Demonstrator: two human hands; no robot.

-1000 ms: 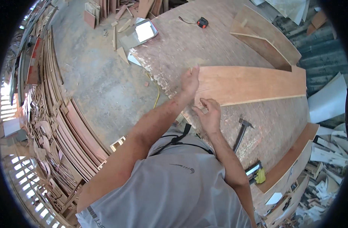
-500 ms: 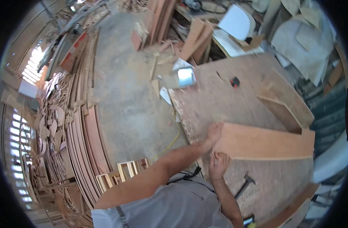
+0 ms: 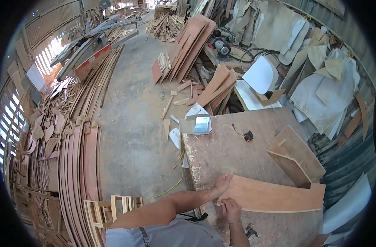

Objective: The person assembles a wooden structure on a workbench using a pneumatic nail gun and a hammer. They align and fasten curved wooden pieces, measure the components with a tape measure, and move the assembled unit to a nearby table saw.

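Observation:
A long, light-brown plywood panel (image 3: 274, 197) lies across the worktable (image 3: 220, 144), its left end toward me. My left hand (image 3: 223, 184) is closed on the far corner of that end, thumb along the edge. Just nearer, my right hand (image 3: 232, 209) is curled at the near corner with fingers pinched together; whatever lies between them is too small to make out. At the panel's far right stands an angled plywood piece (image 3: 298, 158), touching or joined to it; I cannot tell which. A hammer (image 3: 251, 231) rests beside my right forearm.
A black and orange tape measure (image 3: 248, 136) and an open box of metal strips (image 3: 201, 124) sit on the table's far part. Long boards (image 3: 79, 164) and wood scraps line the left. Small wooden frames (image 3: 126, 202) stand beside my left arm. An angle grinder (image 3: 221, 46) lies farther back.
My view has tilted up, so the table and hands appear lower and more of the far workshop shows. Both hands stay at the panel's left end.

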